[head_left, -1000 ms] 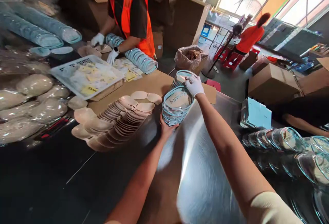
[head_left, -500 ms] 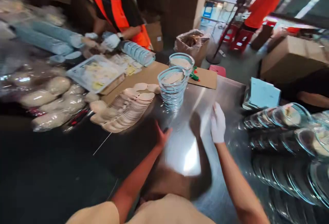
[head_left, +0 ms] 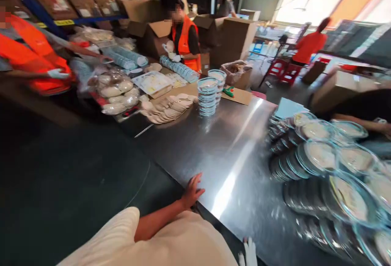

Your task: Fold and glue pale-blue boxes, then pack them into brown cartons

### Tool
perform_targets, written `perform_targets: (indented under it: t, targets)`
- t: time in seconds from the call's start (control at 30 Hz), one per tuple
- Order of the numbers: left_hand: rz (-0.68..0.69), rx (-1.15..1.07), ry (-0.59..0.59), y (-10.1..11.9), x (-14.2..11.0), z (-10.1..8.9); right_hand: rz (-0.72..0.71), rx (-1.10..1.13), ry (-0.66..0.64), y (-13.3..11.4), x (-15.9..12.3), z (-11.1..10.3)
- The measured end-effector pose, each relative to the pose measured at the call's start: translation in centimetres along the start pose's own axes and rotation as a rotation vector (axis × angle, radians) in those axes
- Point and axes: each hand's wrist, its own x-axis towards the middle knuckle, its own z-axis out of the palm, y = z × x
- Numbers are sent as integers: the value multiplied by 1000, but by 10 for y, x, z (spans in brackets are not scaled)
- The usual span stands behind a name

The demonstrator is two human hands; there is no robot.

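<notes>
My bare left hand (head_left: 193, 190) is at the near edge of the metal table (head_left: 201, 152), fingers spread, holding nothing. My right hand (head_left: 249, 253), in a white glove, shows only partly at the bottom of the view; its fingers are stretched out and hold nothing I can see. Beyond my hands stand two stacks of clear round containers (head_left: 207, 97) with pale discs in the top ones. Beside them, a fanned row of beige oval pieces (head_left: 171, 109) lies on cardboard. Many stacked clear containers (head_left: 320, 156) fill the right side.
A white tray (head_left: 152, 82) and bagged beige pieces (head_left: 116, 91) are at the far left. A green glue gun (head_left: 228, 91) lies on cardboard (head_left: 241, 96). People in orange vests (head_left: 185, 38) work at the far side; another person's arm (head_left: 360, 121) reaches in at right.
The view has swung up and left. Both hands have drawn back towards my body, the right nearly out of view. Another person in an orange vest now shows at the left.
</notes>
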Motion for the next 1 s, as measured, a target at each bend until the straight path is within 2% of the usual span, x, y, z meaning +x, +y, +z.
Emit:
perform_targets:
  t: [0.07,0.13,0.2,0.27,0.33,0.43,0.5,0.6,0.7,0.77,0.83,0.9,0.97,1.0]
  targets:
    - [28,0,-64,16,-25,56,122,108,79,26,-31,-17]
    - [20,9,-178,26,-65,114,229,207,159,46,-70,-39]
    - [30,46,-374,33,-108,165,302,256,294,66,-115,-66]
    - [112,94,-619,41,-141,210,403,323,461,92,-163,-92]
    - [232,128,-844,52,-164,253,525,392,632,124,-212,-113]
    - [325,163,-1058,73,-188,318,702,476,857,184,-273,-140]
    - [323,183,-1142,84,-204,357,778,518,977,229,-303,-164]
    - [308,221,-1227,91,-226,413,831,570,1084,297,-332,-215]
    - [307,270,-1254,91,-244,472,877,610,1102,354,-354,-266]
    - [296,294,-1246,98,-257,519,919,632,1092,382,-370,-291]
    - [242,315,-1239,120,-276,574,962,662,1082,404,-390,-311]
    - [178,304,-1314,161,-309,636,1002,696,1079,423,-411,-330]
    - [180,216,-1512,214,-356,701,1022,708,1092,442,-430,-353]
    - [231,139,-1633,240,-384,733,1018,697,1106,455,-437,-369]
